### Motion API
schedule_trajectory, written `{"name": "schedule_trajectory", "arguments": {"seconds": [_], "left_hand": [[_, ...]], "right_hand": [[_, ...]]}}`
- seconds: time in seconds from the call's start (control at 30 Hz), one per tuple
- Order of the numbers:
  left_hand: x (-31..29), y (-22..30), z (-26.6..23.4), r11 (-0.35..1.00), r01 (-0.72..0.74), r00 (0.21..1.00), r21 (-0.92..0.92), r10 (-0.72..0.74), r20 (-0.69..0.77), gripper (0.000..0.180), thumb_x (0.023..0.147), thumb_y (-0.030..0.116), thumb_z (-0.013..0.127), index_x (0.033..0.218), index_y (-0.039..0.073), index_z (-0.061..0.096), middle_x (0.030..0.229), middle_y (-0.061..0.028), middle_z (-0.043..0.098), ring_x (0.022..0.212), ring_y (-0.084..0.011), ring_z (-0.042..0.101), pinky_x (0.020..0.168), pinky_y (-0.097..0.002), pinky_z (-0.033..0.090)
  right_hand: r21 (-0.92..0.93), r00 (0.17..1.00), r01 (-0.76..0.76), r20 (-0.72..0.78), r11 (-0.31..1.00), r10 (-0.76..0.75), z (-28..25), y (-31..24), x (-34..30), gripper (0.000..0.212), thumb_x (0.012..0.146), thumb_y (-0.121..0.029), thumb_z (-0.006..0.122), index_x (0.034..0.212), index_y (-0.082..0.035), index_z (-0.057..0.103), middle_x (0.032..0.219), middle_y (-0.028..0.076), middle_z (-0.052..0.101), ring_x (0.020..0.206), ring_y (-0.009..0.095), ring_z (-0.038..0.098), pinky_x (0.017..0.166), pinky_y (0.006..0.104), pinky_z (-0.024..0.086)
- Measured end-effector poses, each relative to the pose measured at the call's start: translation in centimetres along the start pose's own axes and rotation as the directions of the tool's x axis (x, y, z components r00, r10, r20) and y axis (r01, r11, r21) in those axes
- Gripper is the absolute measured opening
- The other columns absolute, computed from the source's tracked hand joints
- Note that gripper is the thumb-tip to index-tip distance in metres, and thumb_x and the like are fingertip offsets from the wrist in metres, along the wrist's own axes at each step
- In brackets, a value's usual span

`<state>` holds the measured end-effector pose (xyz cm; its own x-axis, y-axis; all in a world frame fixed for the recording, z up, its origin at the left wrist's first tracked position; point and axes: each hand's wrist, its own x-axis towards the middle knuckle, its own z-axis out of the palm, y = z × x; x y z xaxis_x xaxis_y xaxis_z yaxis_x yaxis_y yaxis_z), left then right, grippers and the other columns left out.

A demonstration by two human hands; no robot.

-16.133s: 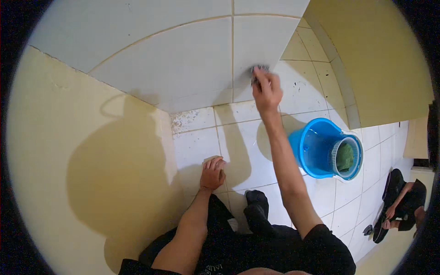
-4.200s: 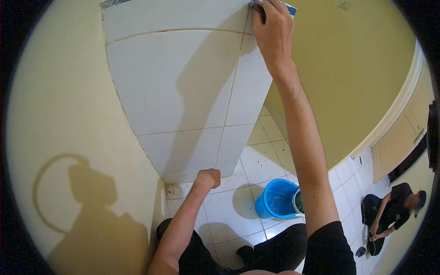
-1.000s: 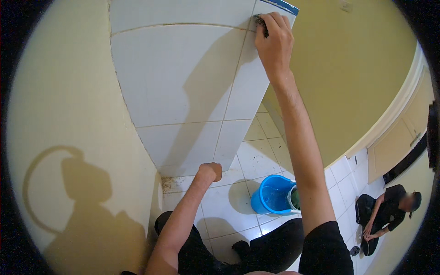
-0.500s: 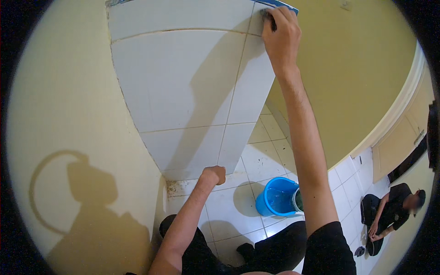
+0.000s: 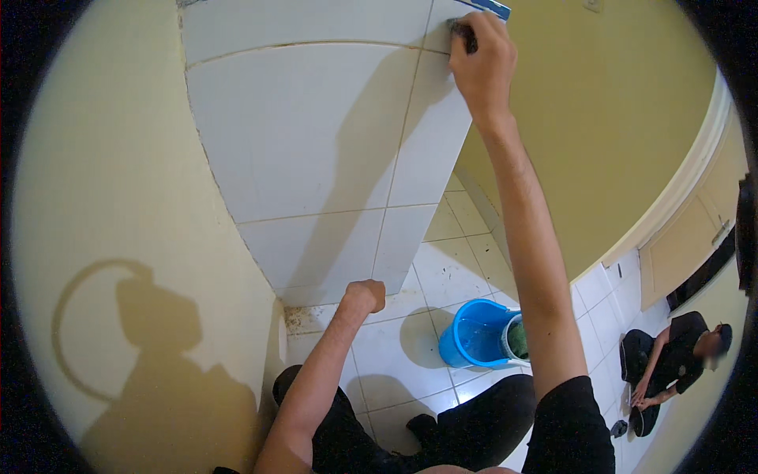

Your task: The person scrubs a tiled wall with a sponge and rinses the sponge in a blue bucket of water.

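My right hand point(image 5: 485, 59) reaches up to the top right corner of the white tiled surface point(image 5: 300, 130). Its fingers are closed round a dark, rough scouring pad point(image 5: 466, 35), which is pressed on the tile beside a grout line and just under the blue strip point(image 5: 493, 8) at the edge. My fingers partly cover the pad. Lower down, my left hand point(image 5: 365, 297) is a fist by the bottom edge of the tiles; nothing shows sticking out of it. Brownish lines run along the grout.
On the floor right of my left hand stands a blue bucket point(image 5: 454, 347) with water, a smaller white-rimmed container point(image 5: 517, 338) partly inside it. A yellow wall point(image 5: 103, 182) rises at the left. Far right, a person in black point(image 5: 671, 367) sits by a door point(image 5: 687, 229).
The view has shifted slightly, so the tiles and bucket sit a little higher. My right hand and the pad have moved slightly down along the tile. My left hand remains a fist.
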<state>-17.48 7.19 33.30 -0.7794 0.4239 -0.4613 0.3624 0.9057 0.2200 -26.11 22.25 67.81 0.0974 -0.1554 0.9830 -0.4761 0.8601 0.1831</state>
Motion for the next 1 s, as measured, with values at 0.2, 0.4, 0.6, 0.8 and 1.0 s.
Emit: {"name": "schedule_trajectory", "arguments": {"seconds": [0.2, 0.4, 0.6, 0.8, 1.0], "left_hand": [[0.7, -1.1, 0.8, 1.000, -0.029, 0.999, -0.009, 0.029, -0.012, 0.032, 0.087, 0.010, 0.051, 0.112, 0.002, 0.068, 0.120, -0.0179, 0.067, 0.108, -0.0318, 0.066, 0.088, -0.0431, 0.055], [1.3, -0.9, 1.0, 1.000, -0.002, 1.000, 0.020, 0.002, 0.007, 0.033, 0.087, 0.010, 0.051, 0.114, 0.002, 0.067, 0.120, -0.0173, 0.067, 0.109, -0.0314, 0.066, 0.088, -0.0432, 0.055], [0.3, -0.3, 0.3, 1.000, -0.015, 0.999, 0.018, 0.014, 0.028, 0.033, 0.086, 0.011, 0.051, 0.113, 0.002, 0.067, 0.119, -0.0175, 0.067, 0.108, -0.0312, 0.066, 0.088, -0.0427, 0.055], [1.3, -0.8, 1.1, 0.999, -0.027, 1.000, 0.032, 0.027, 0.009, 0.033, 0.086, 0.011, 0.051, 0.114, 0.002, 0.067, 0.118, -0.0169, 0.068, 0.109, -0.0314, 0.066, 0.088, -0.0427, 0.055], [0.8, -0.7, 0.7, 1.000, 0.006, 1.000, 0.017, -0.006, 0.006, 0.033, 0.085, 0.010, 0.052, 0.113, 0.002, 0.067, 0.116, -0.0182, 0.068, 0.108, -0.0325, 0.066, 0.088, -0.0435, 0.055]], "right_hand": [[0.176, 0.983, -0.175, -0.026, 0.969, 0.182, 0.0, -1.6, 1.7, 0.008, 0.080, 0.003, 0.063, 0.088, 0.006, 0.064, 0.091, 0.020, 0.063, 0.083, 0.036, 0.062, 0.071, 0.0411, 0.049], [0.054, 0.985, 0.060, -0.165, 0.997, -0.051, 1.2, 1.1, 1.2, 0.016, 0.080, 0.002, 0.065, 0.095, -0.001, 0.070, 0.093, 0.011, 0.068, 0.082, 0.031, 0.066, 0.075, 0.0373, 0.053], [0.090, 0.991, 0.092, -0.102, 0.992, -0.082, 0.6, -1.1, -0.2, 0.013, 0.081, 0.004, 0.062, 0.093, 0.007, 0.066, 0.096, 0.020, 0.064, 0.089, 0.037, 0.063, 0.078, 0.0412, 0.051], [0.143, 0.995, 0.075, -0.078, 0.987, -0.065, 0.9, -1.3, 1.6, 0.014, 0.080, 0.003, 0.064, 0.094, 0.005, 0.066, 0.096, 0.017, 0.065, 0.091, 0.036, 0.062, 0.080, 0.0417, 0.051], [0.198, 0.996, 0.067, -0.063, 0.978, -0.056, 1.4, -1.4, -3.9, 0.012, 0.079, 0.001, 0.064, 0.091, 0.001, 0.066, 0.093, 0.014, 0.064, 0.091, 0.034, 0.060, 0.081, 0.0436, 0.050]]}}
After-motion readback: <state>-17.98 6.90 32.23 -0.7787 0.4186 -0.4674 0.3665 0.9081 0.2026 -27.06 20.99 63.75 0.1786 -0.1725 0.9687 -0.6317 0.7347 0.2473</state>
